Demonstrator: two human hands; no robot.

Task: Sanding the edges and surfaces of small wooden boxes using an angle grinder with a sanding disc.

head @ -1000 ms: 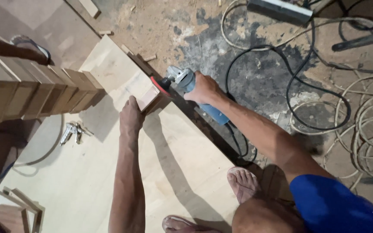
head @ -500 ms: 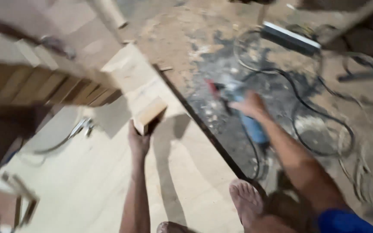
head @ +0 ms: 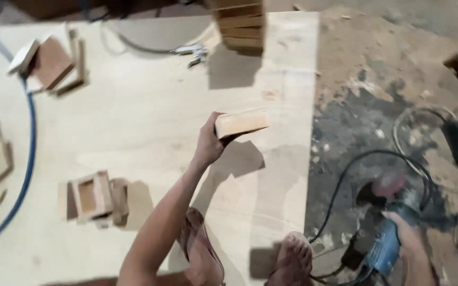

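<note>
Wooden block (head: pixel 242 122), pale and rectangular, sits lifted clear of the plywood sheet (head: pixel 149 132), gripped at one end by the left hand (head: pixel 209 142), whose fingers (head: pixel 219 132) are closed round it. Nearest, right of the block and low on the dusty floor (head: pixel 377 90), the right hand (head: pixel 405 233) wraps shut around a blue angle grinder (head: pixel 390 238), its disc away from the wood, so grinding seems paused. Left of the block lie small open wooden boxes (head: pixel 94 198), apparently assembled already. Beyond the block a stack of similar blocks (head: pixel 239 26) stands, seemingly waiting. No packages, labels or signs are legible anywhere.
</note>
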